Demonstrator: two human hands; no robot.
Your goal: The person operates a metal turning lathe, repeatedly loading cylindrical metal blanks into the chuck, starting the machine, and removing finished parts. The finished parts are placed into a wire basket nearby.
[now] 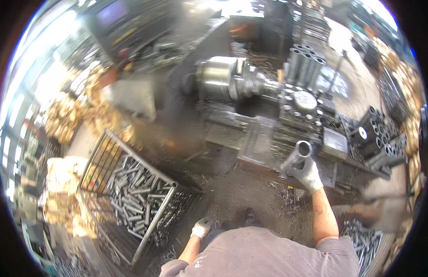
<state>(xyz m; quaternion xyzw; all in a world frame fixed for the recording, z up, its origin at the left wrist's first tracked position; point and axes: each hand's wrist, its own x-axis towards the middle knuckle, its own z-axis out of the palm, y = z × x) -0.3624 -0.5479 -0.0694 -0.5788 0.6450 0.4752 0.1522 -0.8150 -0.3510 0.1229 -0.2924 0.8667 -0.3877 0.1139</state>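
Observation:
My right hand [310, 176], in a pale work glove, is wrapped round a short metal tube [297, 156]. The tube's round open end [304, 148] faces up, and it is held at the front edge of a lathe [265, 138]. Behind it, the lathe's chuck [218, 77] looks smeared, and its tool post [305, 100] is studded with bolts. Low beside my body hangs my left hand [202, 227], also gloved and away from the tube. Its fingers are too small and blurred to make out.
A wire-mesh crate [151, 221] full of metal tubes stands on my left. Several larger tubes [302, 67] stand upright behind the tool post. More tubes [380, 138] are stacked at the lathe's right end, and others [364, 242] lie low at the right.

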